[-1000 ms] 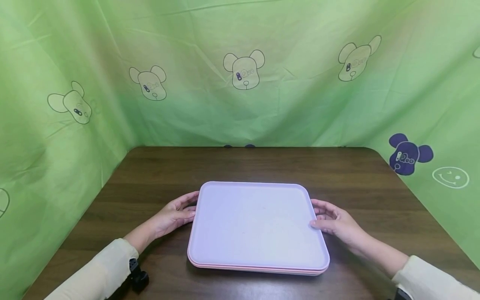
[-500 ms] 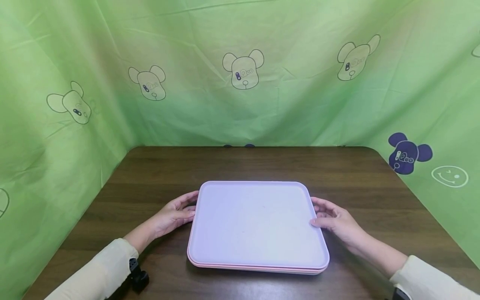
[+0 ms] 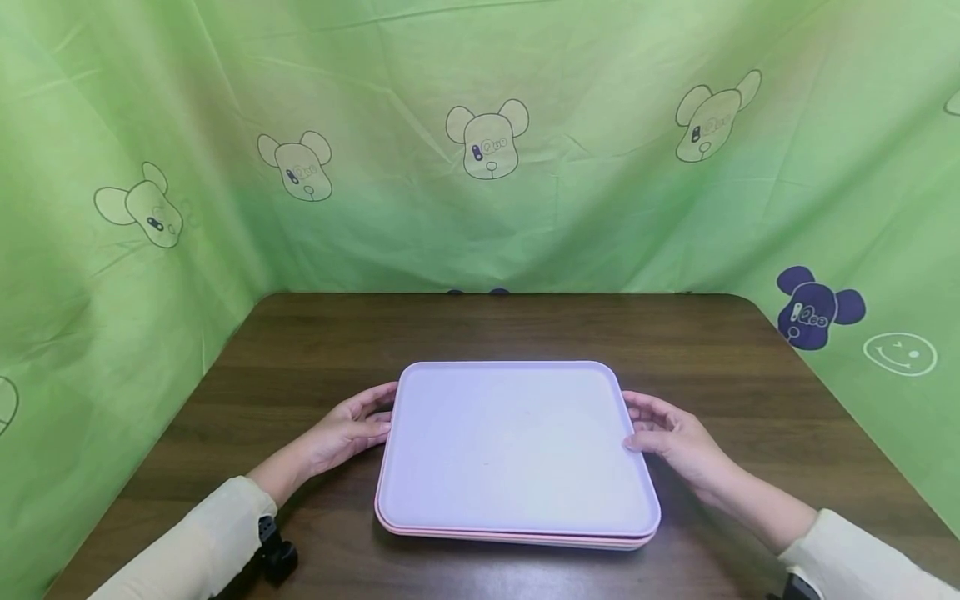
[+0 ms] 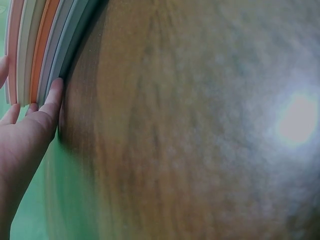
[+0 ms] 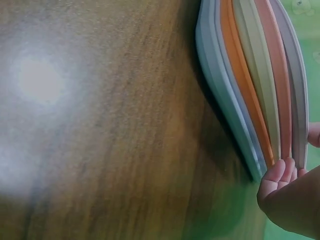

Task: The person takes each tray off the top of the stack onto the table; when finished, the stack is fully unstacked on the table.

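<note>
A pale lavender rectangular tray (image 3: pixel 510 450) lies uppermost on a stack of trays on the table. In the left wrist view the stacked trays (image 4: pixel 41 60) show pink, cream, orange, grey and blue-green rims. My left hand (image 3: pixel 348 433) rests against the stack's left side, fingers fairly straight along the rims and thumb near the top edge. On the right side, my right hand (image 3: pixel 678 442) pinches the lavender tray's edge, thumb over the rim and fingers bent at the side. The right wrist view shows those fingertips (image 5: pixel 276 171) at the upper rims of the stack.
The brown wood-grain table (image 3: pixel 480 329) extends behind and on both sides of the stack. A green curtain (image 3: pixel 390 242) with cartoon bear prints hangs at the back and sides. A small black device (image 3: pixel 277 554) is strapped at the left sleeve.
The lavender tray has shifted slightly to the right over the stack, and its right side looks a little higher. My right hand has moved with it; the left hand stays put.
</note>
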{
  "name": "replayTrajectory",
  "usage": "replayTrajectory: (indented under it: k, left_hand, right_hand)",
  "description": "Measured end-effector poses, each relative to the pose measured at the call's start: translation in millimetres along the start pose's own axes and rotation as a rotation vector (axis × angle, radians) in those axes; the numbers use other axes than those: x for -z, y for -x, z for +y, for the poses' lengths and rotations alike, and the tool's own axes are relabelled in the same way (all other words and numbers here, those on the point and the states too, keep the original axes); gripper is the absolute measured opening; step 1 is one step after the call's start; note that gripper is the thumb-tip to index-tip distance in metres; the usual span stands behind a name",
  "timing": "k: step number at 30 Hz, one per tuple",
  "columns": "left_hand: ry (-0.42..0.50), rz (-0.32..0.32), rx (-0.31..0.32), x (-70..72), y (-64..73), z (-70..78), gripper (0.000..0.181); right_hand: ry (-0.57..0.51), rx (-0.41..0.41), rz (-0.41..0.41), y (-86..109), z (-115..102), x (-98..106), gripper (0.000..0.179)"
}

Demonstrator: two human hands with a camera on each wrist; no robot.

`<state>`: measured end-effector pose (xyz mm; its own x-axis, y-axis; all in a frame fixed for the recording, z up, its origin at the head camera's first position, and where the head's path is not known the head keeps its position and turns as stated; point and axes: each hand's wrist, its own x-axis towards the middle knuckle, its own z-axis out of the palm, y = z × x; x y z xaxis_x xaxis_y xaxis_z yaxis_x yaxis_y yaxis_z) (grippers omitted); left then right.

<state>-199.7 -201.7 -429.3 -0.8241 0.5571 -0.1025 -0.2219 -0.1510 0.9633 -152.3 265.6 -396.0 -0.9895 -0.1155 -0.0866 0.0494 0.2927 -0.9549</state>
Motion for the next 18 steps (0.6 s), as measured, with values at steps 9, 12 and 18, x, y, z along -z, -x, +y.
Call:
replayTrajectory:
  k: [9, 12, 18]
  left_hand:
    - [-0.017, 0.001, 0.011, -2.6, 0.3, 2.0, 0.072]
    - [-0.02, 0.002, 0.009, -3.4, 0.8, 2.8, 0.072]
    - [-0.029, 0.002, 0.003, -2.7, 0.6, 3.1, 0.072]
  right_hand:
    - [0.023, 0.003, 0.009, -3.4, -5.7, 4.0, 0.067]
    - [0.008, -0.009, 0.001, -4.8, -7.1, 6.7, 0.066]
    - [-0.037, -0.044, -0.002, -8.2, -10.6, 10.3, 0.06]
